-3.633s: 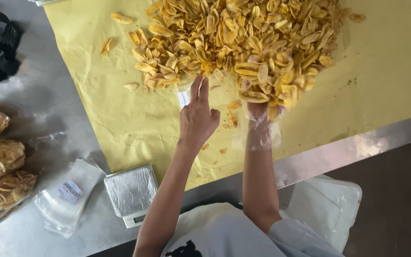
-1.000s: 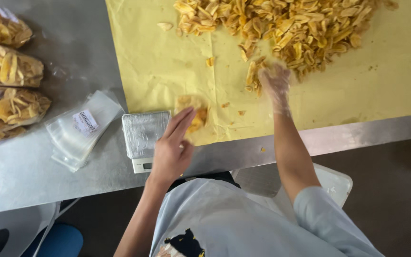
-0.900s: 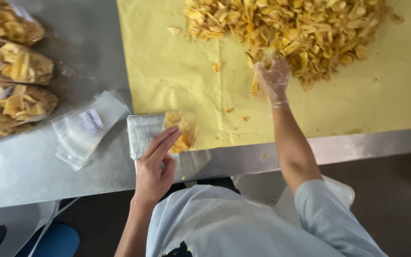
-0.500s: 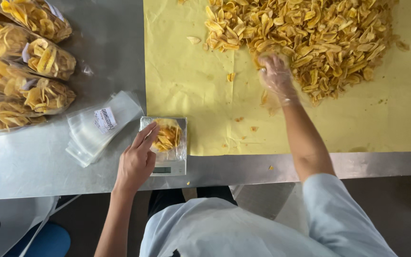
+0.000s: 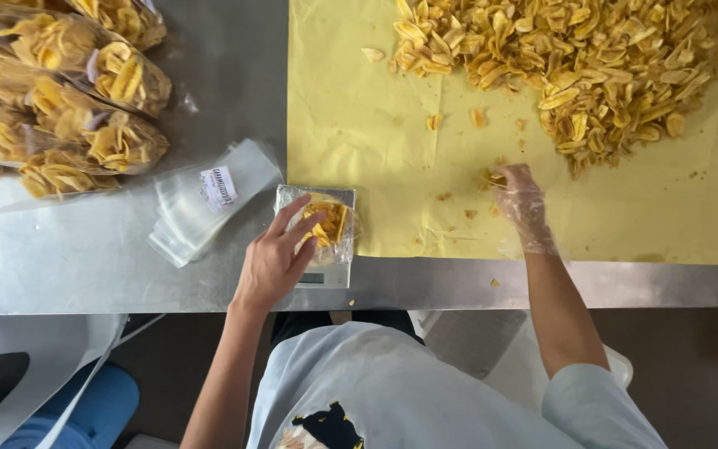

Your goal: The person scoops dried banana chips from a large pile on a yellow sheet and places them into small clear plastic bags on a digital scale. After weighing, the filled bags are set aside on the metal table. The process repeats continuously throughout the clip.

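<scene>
bare left hand (image 5: 276, 258) steadies bag of chips (image 5: 328, 223)

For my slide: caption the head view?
Left hand steadies chips on a scale; gloved right hand gathers chips.

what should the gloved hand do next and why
Probably carry its chips over to the small bag on the scale. The right hand, in a clear glove, is pinching a few chips off the yellow paper, while the left hand steadies the partly filled bag.
</scene>
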